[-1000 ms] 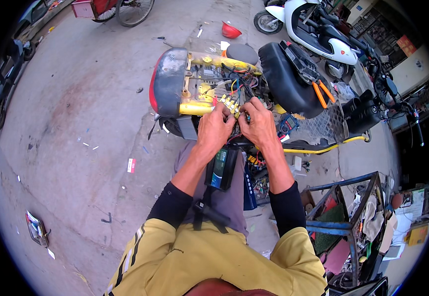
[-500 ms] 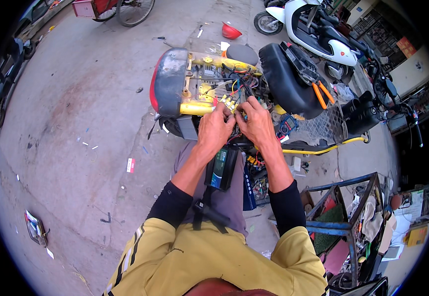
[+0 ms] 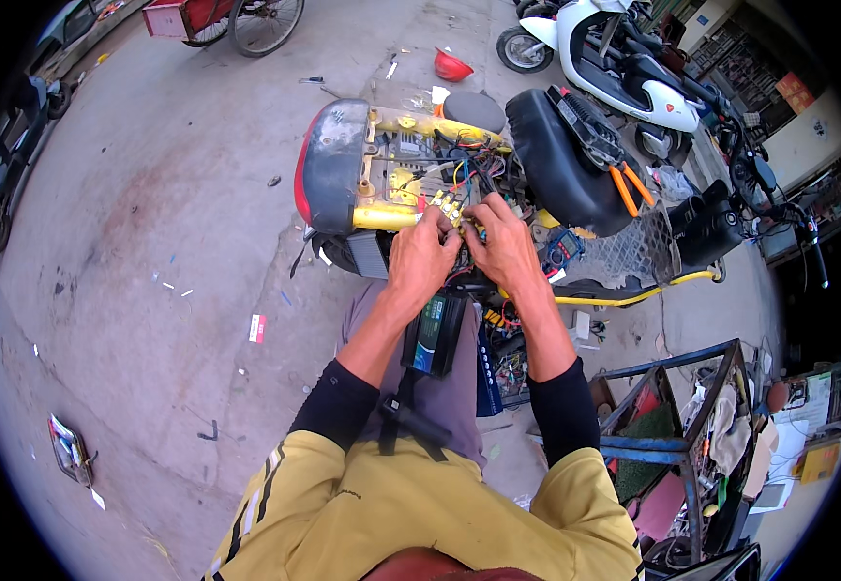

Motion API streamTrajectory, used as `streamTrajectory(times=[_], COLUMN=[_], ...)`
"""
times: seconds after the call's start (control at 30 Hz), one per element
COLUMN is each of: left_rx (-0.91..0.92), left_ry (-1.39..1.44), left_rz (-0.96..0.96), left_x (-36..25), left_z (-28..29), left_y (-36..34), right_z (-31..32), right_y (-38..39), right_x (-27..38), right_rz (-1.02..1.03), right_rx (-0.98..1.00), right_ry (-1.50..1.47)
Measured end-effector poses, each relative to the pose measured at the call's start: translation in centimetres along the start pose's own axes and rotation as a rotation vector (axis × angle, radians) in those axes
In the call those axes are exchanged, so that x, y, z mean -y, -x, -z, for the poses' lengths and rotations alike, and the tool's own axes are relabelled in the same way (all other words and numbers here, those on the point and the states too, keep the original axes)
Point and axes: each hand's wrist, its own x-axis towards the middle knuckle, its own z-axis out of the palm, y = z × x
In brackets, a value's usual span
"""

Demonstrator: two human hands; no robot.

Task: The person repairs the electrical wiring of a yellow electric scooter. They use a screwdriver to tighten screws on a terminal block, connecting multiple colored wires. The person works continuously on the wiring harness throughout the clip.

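An electric scooter's yellow frame (image 3: 385, 215) lies open before me, its seat area showing coloured wires (image 3: 461, 169) and yellow connectors (image 3: 447, 201). My left hand (image 3: 420, 257) is closed, fingertips pinched at the connectors. Beside it my right hand (image 3: 505, 254) is closed at the wires; what its fingertips grip is too small to make out. A black seat (image 3: 556, 165) rests to the right, carrying orange-handled pliers (image 3: 627, 189). A blue multimeter (image 3: 564, 250) lies just right of my right hand. A black device with a green-blue label (image 3: 432, 334) sits below my wrists, over my legs.
A white scooter (image 3: 595, 58) and red helmet-like shell (image 3: 451, 66) are behind. A red cart (image 3: 164, 19) is at top left, a dark scooter (image 3: 9, 155) at far left. A blue metal rack (image 3: 653, 450) holds clutter at lower right; litter dots the concrete floor (image 3: 150, 320).
My hands stay at the connectors, with only slight shifts of the fingers. The scooter appears a few pixels lower in the view.
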Motion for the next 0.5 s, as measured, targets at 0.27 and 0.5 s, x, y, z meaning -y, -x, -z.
streamTrajectory(times=[0.27, 0.5], left_rx=[0.029, 0.018], left_ry=[-0.039, -0.070], left_rz=[-0.019, -0.039], left_x=[-0.2, 0.0], left_z=[0.0, 0.1], left_y=[1.3, 1.1], right_z=[-0.4, -0.3], right_y=[0.4, 0.3], right_x=[-0.3, -0.2], right_rz=[-0.035, -0.034], right_rx=[0.020, -0.010], right_ry=[0.032, 0.015])
